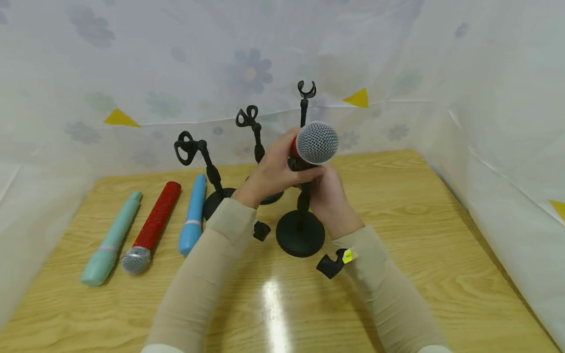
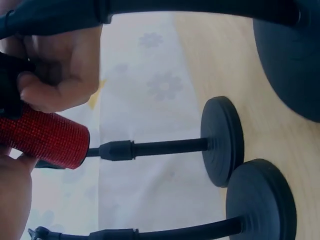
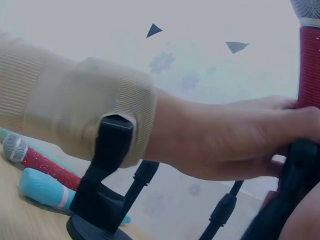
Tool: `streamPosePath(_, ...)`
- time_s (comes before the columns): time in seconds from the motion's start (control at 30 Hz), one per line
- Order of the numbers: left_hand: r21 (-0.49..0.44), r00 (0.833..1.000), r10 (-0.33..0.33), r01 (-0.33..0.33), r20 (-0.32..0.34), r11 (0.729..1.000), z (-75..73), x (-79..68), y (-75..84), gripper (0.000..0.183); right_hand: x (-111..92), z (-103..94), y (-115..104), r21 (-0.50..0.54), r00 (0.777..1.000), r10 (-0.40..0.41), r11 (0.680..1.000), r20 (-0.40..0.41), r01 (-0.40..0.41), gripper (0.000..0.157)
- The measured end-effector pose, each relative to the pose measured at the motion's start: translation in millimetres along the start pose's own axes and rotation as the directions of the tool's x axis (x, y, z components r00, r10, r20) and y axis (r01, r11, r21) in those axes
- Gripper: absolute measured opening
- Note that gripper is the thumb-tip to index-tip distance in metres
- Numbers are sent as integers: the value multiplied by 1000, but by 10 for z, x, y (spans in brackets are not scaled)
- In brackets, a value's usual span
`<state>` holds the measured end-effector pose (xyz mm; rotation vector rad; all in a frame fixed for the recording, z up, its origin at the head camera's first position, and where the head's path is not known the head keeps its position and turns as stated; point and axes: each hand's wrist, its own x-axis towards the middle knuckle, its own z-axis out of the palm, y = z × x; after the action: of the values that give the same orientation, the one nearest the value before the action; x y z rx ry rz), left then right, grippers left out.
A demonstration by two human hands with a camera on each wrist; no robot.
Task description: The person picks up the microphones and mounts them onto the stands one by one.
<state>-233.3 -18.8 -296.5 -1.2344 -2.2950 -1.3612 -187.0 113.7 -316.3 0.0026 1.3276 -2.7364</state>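
Note:
My left hand [image 1: 271,169] grips a red glittery microphone [image 2: 50,137] by its body, and its silver mesh head [image 1: 317,142] faces up toward the head camera. Its thumb lies across the black upper part of the nearest microphone stand [image 1: 300,233]. On the far side of that stand, my right hand [image 1: 328,193] holds the stand near its top, fingers curled in the left wrist view. A black clip [image 2: 10,85] sits right against the microphone's red body there. Hands and mesh head hide much of the clip in the head view.
Two black stands with clips [image 1: 187,147] [image 1: 248,116] stand to the left; another clip [image 1: 306,90] rises behind the hands. On the wooden table [image 1: 397,206] at left lie a green microphone [image 1: 112,240], another red one [image 1: 154,220] and a blue one [image 1: 194,215]. White flowered sheeting [image 1: 176,73] surrounds it.

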Motion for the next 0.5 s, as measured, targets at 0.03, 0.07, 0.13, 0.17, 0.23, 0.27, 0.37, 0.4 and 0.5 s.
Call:
streamPosePath(0.03, 6, 1000, 11, -11, -4, 1000, 8, -5, -6, 69, 0, 9, 19, -11, 999, -17, 1000, -37, 17, 45)
streamPosePath(0.07, 8, 1000, 24, -24, -8, 1000, 16, -13, -13, 67, -2, 17, 37, -22, 997, -29, 999, -69, 28, 44)
streamPosePath(0.13, 28, 998, 55, -54, -18, 998, 25, -25, -20, 62, -6, 23, 69, -43, 992, -53, 998, -112, 48, 42)
streamPosePath(0.17, 39, 997, 76, -75, -23, 996, 28, -29, -23, 60, -9, 22, 82, -50, 990, -60, 997, -126, 54, 40)
streamPosePath(0.23, 62, 992, 119, -117, -28, 991, 33, -30, -24, 55, -23, 17, 99, -50, 988, -71, 997, -137, 65, 38)
streamPosePath(0.27, 73, 990, 136, -133, -30, 988, 35, -27, -22, 54, -27, 14, 102, -51, 987, -77, 996, -139, 70, 37)
streamPosePath(0.37, 95, 988, 152, -149, -25, 984, 38, -14, -16, 53, -21, 8, 97, -47, 987, -92, 995, -129, 87, 38)
streamPosePath(0.4, 98, 989, 145, -143, -20, 985, 39, -11, -15, 54, -15, 4, 93, -48, 988, -98, 995, -123, 93, 39)
streamPosePath(0.5, 103, 994, 111, -110, -6, 989, 39, -16, -17, 61, 4, -7, 82, -54, 988, -111, 993, -105, 105, 41)
